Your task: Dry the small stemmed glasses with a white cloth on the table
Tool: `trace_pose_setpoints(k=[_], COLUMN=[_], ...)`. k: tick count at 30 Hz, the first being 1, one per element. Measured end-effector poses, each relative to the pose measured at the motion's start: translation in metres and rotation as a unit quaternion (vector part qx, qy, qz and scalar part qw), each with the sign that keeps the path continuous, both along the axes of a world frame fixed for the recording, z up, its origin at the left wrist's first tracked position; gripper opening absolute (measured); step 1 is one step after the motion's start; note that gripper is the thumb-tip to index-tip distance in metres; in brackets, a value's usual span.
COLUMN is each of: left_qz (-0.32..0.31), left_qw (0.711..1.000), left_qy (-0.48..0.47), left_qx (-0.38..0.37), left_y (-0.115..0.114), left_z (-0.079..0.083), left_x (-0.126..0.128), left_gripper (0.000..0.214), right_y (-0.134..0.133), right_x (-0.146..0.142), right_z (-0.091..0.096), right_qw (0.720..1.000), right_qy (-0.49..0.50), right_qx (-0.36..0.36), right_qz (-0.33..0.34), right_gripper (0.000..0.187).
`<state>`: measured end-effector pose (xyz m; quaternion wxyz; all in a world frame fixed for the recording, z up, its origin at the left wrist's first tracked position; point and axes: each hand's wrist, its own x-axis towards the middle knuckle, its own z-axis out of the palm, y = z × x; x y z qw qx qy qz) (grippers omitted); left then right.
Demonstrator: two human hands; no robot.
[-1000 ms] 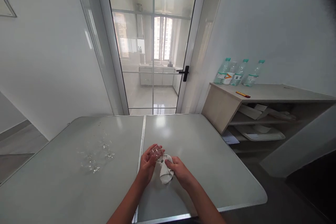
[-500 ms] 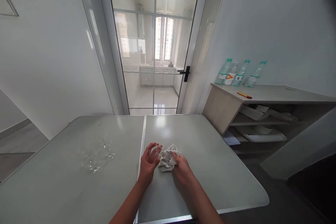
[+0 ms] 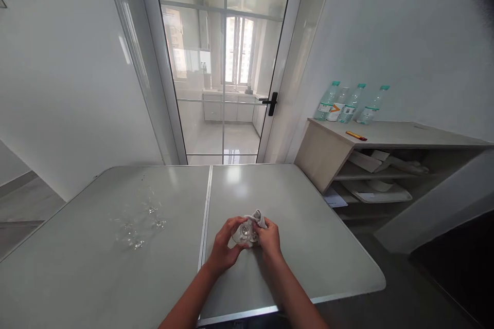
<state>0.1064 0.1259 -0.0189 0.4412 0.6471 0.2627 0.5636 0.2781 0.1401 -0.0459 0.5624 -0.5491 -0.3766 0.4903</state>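
Observation:
My left hand (image 3: 227, 247) is closed around a clear drinking glass (image 3: 242, 234), thumb below and fingers above its rim. The glass is tilted, its round opening turned towards me. My right hand (image 3: 270, 236) grips a light grey cloth (image 3: 258, 217) bunched against the right side of the glass. Part of the cloth shows through the glass, and some lies hidden behind the fingers. Both hands are just above the right half of the table.
Several clear glasses (image 3: 133, 239) stand on the left half of the grey table (image 3: 309, 252). To the right, a wooden shelf unit (image 3: 405, 133) bears plastic bottles (image 3: 349, 105) and a yellow-and-red stick-shaped object (image 3: 355, 135). A glass door (image 3: 200, 128) is behind the table.
The glass has tilted so its opening faces me, and both hands have come closer together. The cloth is now pressed against the glass. The view has shifted slightly.

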Motion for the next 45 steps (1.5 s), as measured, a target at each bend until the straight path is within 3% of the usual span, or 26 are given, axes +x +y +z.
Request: trace_pose_setpoints(k=[3, 5, 7, 10, 13, 18, 23, 29, 33, 37, 42, 45], left_qz=[0.007, 0.021, 0.030, 0.028, 0.018, 0.023, 0.045, 0.017, 0.035, 0.068, 0.058, 0.055], left_qw=[0.999, 0.999, 0.998, 0.999, 1.000, 1.000, 0.997, 0.999, 0.991, 0.986, 0.988, 0.986], left_qy=[-0.026, -0.039, -0.051, -0.044, -0.010, -0.005, -0.060, -0.039, 0.032, 0.045, 0.037, 0.068], left_qx=[-0.028, -0.028, -0.020, -0.007, 0.013, 0.014, 0.010, 0.027, 0.125, 0.148, 0.135, 0.144], left_y=[0.001, 0.003, 0.004, 0.003, 0.002, 0.002, 0.003, 0.000, 0.000, 0.002, 0.003, 0.002], left_z=[0.002, 0.003, 0.003, 0.003, 0.004, 0.001, 0.000, 0.007, 0.004, 0.002, 0.007, 0.009], left_x=[-0.003, -0.003, -0.003, -0.001, 0.000, 0.000, 0.003, 0.002, 0.002, 0.003, -0.003, -0.005], left_gripper=[0.051, 0.051, 0.052, 0.051, 0.050, 0.052, 0.054, 0.054, 0.059, 0.056, 0.055, 0.057], right_y=[0.000, 0.002, 0.003, 0.004, 0.004, 0.008, 0.012, 0.014, 0.017, 0.018, 0.018, 0.017], right_x=[-0.001, 0.001, 0.005, 0.007, 0.003, -0.005, -0.005, 0.001, 0.004, 0.005, 0.003, 0.005], right_z=[0.013, 0.024, 0.032, 0.034, 0.027, 0.013, 0.010, 0.012, 0.011, 0.017, 0.025, 0.025], right_qw=[0.992, 0.971, 0.957, 0.960, 0.963, 0.995, 0.999, 0.992, 0.997, 0.999, 0.991, 0.989], right_qy=[0.107, 0.196, 0.238, 0.213, 0.199, 0.079, 0.033, 0.058, 0.023, -0.015, -0.022, -0.052], right_qx=[-0.031, -0.062, -0.076, -0.050, -0.038, 0.008, 0.013, -0.033, -0.024, 0.000, -0.018, -0.018], right_qz=[0.063, 0.118, 0.145, 0.173, 0.181, 0.060, -0.002, 0.107, 0.072, 0.038, 0.129, 0.137], right_gripper=[0.057, 0.063, 0.059, 0.046, 0.050, 0.045, 0.040, 0.049, 0.048, 0.044, 0.048, 0.046])
